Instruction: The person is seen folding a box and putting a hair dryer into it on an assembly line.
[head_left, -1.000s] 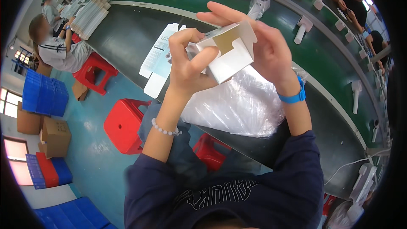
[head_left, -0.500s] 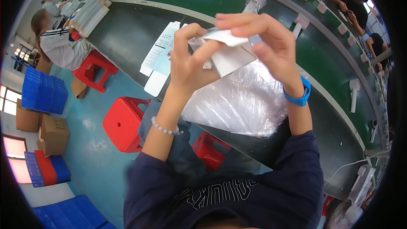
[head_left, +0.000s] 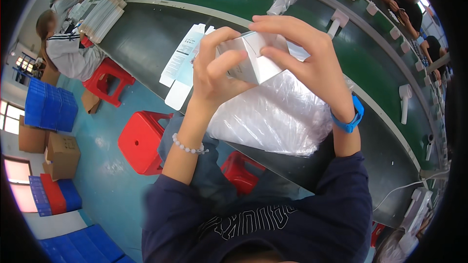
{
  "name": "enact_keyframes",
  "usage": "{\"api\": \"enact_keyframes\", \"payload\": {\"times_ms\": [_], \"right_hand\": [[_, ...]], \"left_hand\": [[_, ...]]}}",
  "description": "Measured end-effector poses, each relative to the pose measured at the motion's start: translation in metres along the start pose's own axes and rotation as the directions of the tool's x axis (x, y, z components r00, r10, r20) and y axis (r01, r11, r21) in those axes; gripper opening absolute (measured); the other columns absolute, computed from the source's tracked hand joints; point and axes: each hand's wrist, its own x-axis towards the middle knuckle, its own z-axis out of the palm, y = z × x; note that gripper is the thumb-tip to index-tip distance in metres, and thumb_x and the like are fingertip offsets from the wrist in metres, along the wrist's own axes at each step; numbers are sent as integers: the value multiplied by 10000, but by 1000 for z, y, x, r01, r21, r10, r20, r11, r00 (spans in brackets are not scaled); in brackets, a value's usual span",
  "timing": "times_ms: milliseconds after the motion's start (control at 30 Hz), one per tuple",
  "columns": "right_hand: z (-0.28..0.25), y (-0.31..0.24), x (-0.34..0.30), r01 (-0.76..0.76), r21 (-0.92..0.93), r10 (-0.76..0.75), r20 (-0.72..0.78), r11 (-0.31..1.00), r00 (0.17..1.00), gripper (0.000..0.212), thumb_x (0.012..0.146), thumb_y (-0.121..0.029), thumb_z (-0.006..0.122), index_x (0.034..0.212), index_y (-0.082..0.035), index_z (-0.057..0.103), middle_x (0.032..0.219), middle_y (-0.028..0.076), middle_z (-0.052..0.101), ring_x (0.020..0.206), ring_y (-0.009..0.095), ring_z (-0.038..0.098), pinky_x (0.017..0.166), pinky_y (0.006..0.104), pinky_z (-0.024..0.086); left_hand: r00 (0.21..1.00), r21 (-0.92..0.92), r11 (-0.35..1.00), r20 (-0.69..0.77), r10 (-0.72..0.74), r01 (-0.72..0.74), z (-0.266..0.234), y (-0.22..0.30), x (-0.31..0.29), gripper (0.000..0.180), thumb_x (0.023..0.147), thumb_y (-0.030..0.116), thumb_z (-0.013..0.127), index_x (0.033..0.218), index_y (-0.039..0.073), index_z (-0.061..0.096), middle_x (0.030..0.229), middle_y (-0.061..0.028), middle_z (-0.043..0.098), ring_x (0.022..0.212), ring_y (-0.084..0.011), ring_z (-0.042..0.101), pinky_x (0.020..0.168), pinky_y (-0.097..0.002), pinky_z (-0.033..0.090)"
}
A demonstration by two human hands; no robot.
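A small white carton (head_left: 265, 69) is held up over the bench, one end facing me. My left hand (head_left: 210, 70) grips its left side, fingers bent around it. On the other side my right hand (head_left: 314, 56) reaches over the far edge with its fingers, and the thumb presses at the flaps of the near end. What is inside the carton cannot be seen. Below lies a pile of clear plastic bags (head_left: 273, 117). Left of my left hand, a flat, unfolded printed carton (head_left: 183, 63) rests on the bench.
Behind the dark bench (head_left: 146, 34) runs a green conveyor (head_left: 234, 0) carrying a bagged item (head_left: 283, 0) and white handled devices (head_left: 404, 102). A red stool (head_left: 141, 141) stands to the left. Another person (head_left: 66, 51) sits farther left, near stacked long cartons (head_left: 103, 17).
The raised flap on the carton has gone down, and my right thumb has moved in onto the end. My left fingers have drawn back a little. Items on the conveyor have shifted left.
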Motion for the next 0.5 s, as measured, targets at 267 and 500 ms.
{"api": "enact_keyframes", "payload": {"times_ms": [267, 500], "right_hand": [[-4, -5, 6, 36, -77, -32, 51, 996, 998, 655, 698, -51, 743, 1308, -89, 506, 1329, 87, 519, 1192, 248, 517, 965, 367, 440], [2, 77, 70, 12, -417, -187, -380, 909, 906, 594, 733, -246, 736, 1244, -64, 495, 1182, 144, 545, 1077, 323, 549, 886, 446, 458]], "left_hand": [[989, -37, 990, -65, -135, 133, -1, 1, 9, 770, 512, 93, 890, 1123, 116, 421, 1199, -170, 479, 1083, -321, 503, 850, -386, 470], [924, -186, 946, 329, -196, 267, 22, 87, -27, 225, 719, 97, 737, 892, 62, 597, 901, -68, 591, 902, -264, 582, 731, -354, 475]]}}
